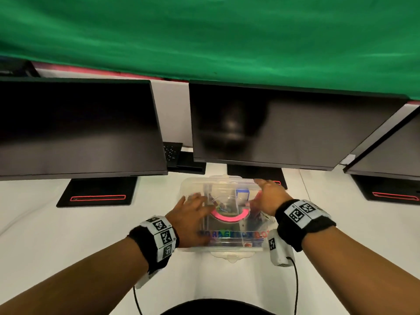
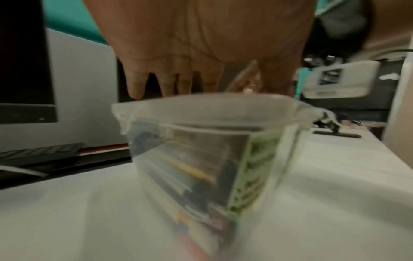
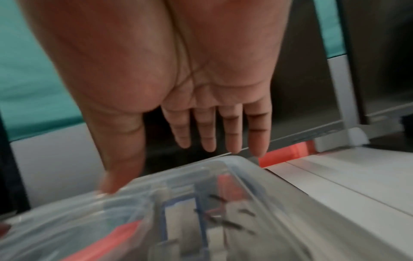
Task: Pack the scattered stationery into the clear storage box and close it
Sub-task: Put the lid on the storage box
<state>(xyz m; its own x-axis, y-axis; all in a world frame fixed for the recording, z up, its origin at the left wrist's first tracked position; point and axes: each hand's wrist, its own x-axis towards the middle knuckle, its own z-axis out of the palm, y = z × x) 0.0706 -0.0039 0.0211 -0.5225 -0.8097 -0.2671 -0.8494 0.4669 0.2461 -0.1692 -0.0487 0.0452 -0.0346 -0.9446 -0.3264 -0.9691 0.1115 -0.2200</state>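
Observation:
The clear storage box [image 1: 195,186] stands on the white desk, its clear lid lying on top. Through the plastic I see a pink tape roll [image 1: 227,218], a blue-edged item [image 1: 242,194] and other blurred stationery. My left hand [image 1: 193,212] lies flat on the left part of the lid, fingers straight. My right hand [image 1: 264,194] is over the right part, fingers straight. In the left wrist view the left hand [image 2: 178,83] reaches over the top of the box [image 2: 201,155]. In the right wrist view the right hand [image 3: 208,127] hovers by the far corner of the box [image 3: 223,169], its thumb tip touching the lid.
Three dark monitors stand just behind the box; the middle monitor [image 1: 261,128] has its stand [image 1: 254,175] right at the box's far side. The left stand [image 1: 97,192] and a keyboard [image 1: 171,153] lie further left. Green cloth hangs behind. A cable [image 1: 295,287] trails near the desk's front.

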